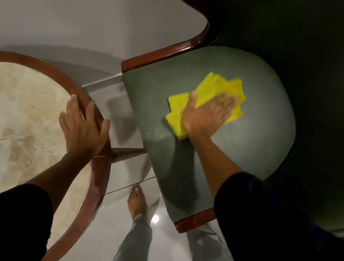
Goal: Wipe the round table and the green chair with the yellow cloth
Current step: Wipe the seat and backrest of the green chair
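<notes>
The green chair (255, 137) fills the right half of the view, its padded seat framed in dark red wood. On the seat lies the folded yellow cloth (217, 88), and my right hand (206, 114) presses flat on it, fingers spread and slightly blurred. The round table (13, 118) stands at the left, with a pale marbled top and a reddish-brown wooden rim. My left hand (83, 127) rests on that rim at the table's right edge, fingers apart, holding nothing.
Glossy grey floor tiles (118, 229) show between the table and the chair. My bare foot (137, 202) and grey trouser legs stand there. The chair's dark green backrest (317, 49) rises at the upper right. A wooden armrest (169, 52) runs along the seat's far edge.
</notes>
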`<state>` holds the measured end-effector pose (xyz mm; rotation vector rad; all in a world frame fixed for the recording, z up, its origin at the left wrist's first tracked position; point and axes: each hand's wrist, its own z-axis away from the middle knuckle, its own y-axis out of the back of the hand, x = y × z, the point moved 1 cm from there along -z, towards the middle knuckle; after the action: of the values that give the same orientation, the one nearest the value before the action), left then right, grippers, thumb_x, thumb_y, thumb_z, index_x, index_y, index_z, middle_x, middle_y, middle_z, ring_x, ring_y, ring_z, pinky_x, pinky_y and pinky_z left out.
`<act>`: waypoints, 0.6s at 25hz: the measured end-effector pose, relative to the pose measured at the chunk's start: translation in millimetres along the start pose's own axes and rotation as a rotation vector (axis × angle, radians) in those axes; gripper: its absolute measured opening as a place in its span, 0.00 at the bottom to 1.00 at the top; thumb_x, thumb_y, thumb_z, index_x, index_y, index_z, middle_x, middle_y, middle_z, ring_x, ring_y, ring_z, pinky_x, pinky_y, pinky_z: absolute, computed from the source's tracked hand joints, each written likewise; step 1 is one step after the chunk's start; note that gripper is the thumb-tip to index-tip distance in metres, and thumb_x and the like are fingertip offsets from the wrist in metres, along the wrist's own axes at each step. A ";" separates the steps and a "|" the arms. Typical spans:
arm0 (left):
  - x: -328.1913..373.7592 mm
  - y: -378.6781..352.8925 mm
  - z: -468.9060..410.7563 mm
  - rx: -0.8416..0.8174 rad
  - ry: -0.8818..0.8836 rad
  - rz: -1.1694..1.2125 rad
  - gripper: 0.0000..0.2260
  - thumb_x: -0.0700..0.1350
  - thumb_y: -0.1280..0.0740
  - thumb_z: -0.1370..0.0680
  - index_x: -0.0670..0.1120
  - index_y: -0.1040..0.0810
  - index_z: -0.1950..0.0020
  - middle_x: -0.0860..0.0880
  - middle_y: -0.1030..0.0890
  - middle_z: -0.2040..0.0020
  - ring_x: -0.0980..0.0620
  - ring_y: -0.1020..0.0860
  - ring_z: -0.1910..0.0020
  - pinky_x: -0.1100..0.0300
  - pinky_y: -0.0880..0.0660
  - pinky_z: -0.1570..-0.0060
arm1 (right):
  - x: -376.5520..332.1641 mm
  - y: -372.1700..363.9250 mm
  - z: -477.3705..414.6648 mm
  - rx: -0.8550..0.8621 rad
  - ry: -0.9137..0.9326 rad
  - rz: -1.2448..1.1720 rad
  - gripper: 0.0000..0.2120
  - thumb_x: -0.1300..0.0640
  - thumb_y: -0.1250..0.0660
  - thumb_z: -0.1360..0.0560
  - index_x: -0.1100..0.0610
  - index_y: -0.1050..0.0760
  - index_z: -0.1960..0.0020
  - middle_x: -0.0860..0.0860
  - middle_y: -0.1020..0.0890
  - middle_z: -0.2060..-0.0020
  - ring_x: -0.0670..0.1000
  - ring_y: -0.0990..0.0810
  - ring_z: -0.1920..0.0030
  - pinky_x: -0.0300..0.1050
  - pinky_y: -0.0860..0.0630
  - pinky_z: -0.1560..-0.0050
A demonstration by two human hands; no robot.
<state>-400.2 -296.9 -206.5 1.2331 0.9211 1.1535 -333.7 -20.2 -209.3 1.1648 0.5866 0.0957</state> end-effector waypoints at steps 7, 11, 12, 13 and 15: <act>-6.1 -8.4 3.0 0.071 0.013 0.098 0.22 0.57 0.45 0.20 0.51 0.38 0.28 0.40 0.46 0.20 0.41 0.48 0.21 0.37 0.48 0.25 | -40.9 -58.9 69.9 -0.147 0.997 0.406 0.30 0.49 0.46 0.22 0.54 0.46 0.22 0.63 0.47 0.22 0.67 0.54 0.22 0.68 0.53 0.25; -6.1 -6.8 2.8 0.085 0.030 0.093 0.22 0.55 0.43 0.21 0.49 0.36 0.28 0.40 0.44 0.21 0.40 0.45 0.21 0.38 0.47 0.26 | 43.6 -44.4 133.3 -0.255 1.202 0.564 0.30 0.52 0.41 0.23 0.56 0.42 0.23 0.57 0.42 0.22 0.59 0.47 0.21 0.61 0.49 0.22; -6.0 -6.6 3.7 0.097 0.018 0.087 0.22 0.55 0.44 0.20 0.49 0.35 0.28 0.39 0.43 0.21 0.40 0.45 0.21 0.38 0.47 0.25 | 61.5 -32.8 130.8 -0.263 1.176 0.531 0.30 0.50 0.41 0.23 0.55 0.42 0.23 0.57 0.41 0.22 0.59 0.45 0.22 0.61 0.47 0.23; -6.6 -6.8 4.5 0.106 0.005 0.083 0.22 0.56 0.45 0.19 0.48 0.35 0.27 0.39 0.43 0.21 0.40 0.45 0.21 0.38 0.47 0.25 | 74.8 -18.9 121.1 -0.259 1.134 0.494 0.29 0.49 0.43 0.22 0.54 0.42 0.23 0.57 0.40 0.23 0.59 0.45 0.22 0.61 0.46 0.23; -9.5 -7.7 5.9 0.133 -0.010 0.083 0.23 0.58 0.47 0.19 0.48 0.35 0.27 0.39 0.42 0.21 0.40 0.44 0.21 0.39 0.47 0.25 | 90.2 9.1 85.5 -0.183 0.947 0.431 0.26 0.48 0.47 0.20 0.53 0.41 0.23 0.59 0.39 0.23 0.59 0.45 0.22 0.60 0.43 0.24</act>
<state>-395.3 -307.1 -214.0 1.3946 0.9590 1.1649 -214.1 -54.9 -213.4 1.0080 1.1099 1.0902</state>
